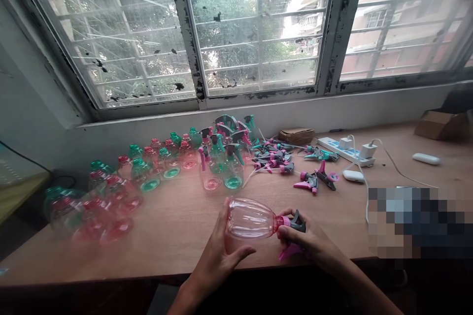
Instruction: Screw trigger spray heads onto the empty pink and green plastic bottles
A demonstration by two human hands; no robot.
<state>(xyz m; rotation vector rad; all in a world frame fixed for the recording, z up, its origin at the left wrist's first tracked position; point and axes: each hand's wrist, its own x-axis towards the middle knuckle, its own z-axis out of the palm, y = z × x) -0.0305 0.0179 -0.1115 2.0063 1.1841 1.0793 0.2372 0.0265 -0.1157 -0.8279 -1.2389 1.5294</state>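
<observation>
A clear pink spray bottle [251, 218] lies sideways in the air above the table's front edge, its neck pointing right. My left hand [221, 251] supports it at the base, fingers against the bottom and side, thumb stretched out below. At the other end, my right hand [305, 236] has its fingers closed round the pink collar of the trigger sprayer [295, 221], which sits on the bottle's neck. The sprayer has a grey-black top, and its pink trigger hangs down under my fingers. The far fingers of both hands are partly hidden.
Several open pink and green bottles [114, 192] stand on the left of the wooden table [177, 236]. Behind my hands are bottles with sprayers fitted [232, 167]. Loose sprayers [273, 157] lie in a pile beside a power strip [345, 150] with cables. A cardboard box [439, 124] stands far right.
</observation>
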